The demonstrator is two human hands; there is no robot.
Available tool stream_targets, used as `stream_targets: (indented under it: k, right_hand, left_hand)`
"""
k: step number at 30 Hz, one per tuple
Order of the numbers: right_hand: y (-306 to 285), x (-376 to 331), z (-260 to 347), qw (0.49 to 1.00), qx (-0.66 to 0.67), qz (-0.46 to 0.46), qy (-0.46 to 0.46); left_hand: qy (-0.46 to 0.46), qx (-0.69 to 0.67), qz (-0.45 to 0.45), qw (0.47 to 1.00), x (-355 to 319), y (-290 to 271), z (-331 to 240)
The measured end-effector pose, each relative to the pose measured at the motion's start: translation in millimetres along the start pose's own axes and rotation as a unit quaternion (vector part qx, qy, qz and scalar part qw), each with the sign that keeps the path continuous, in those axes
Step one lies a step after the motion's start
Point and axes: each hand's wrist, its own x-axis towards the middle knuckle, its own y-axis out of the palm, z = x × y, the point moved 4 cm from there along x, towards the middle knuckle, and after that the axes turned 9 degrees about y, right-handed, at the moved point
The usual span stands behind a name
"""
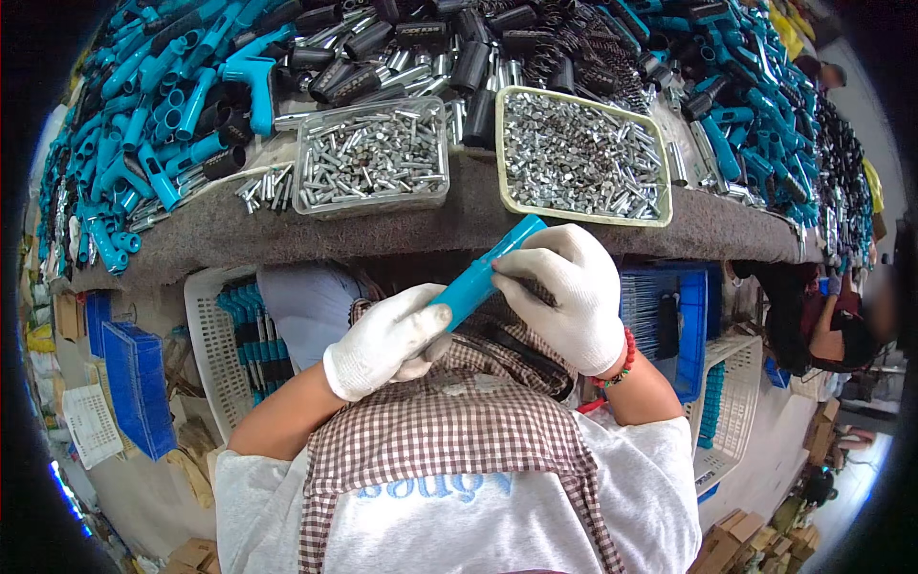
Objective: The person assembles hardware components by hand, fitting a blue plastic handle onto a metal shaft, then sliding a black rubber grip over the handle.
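A teal plastic tube (488, 273) is held slantwise in front of my body, its far end pointing up and to the right. My left hand (390, 340), in a white knit glove, is wrapped round the tube's near end. At the tube's right side, toward its far end, the bent thumb and fingers of my gloved right hand (566, 295) press together against it. Whatever small thing may be between those fingertips is hidden. Just beyond my hands, a clear tub (304, 172) of metal pins and a cream tub (512, 201) of small metal parts stand on the cloth-covered bench (402, 230).
Teal handle-shaped parts (251, 77) pile up at the left, with more teal parts (722, 148) at the right. Black sleeves (470, 67) and springs lie between. White crates (215, 335) and a blue crate (703, 335) flank my legs. Another person (841, 330) is at far right.
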Motion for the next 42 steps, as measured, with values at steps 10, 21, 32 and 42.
stream_targets:
  k: [10,21,32,42]
  right_hand:
    - [5,-16,-2,0.972,-0.111,-0.052,-0.198]
    - [9,-14,-4,0.971,0.115,0.207,0.042]
    - [59,-33,-10,0.758,0.514,0.222,0.335]
    - [32,2,5,0.937,0.247,0.011,0.248]
  left_hand:
    - [-0.025,-0.079,0.050,0.995,-1,-1,3]
    - [-0.027,0.126,0.141,0.982,-10,-28,-17]
    - [0.349,-0.239,0.054,0.905,36,-11,-81]
    - [0.397,-0.200,-0.135,0.886,45,17,-45]
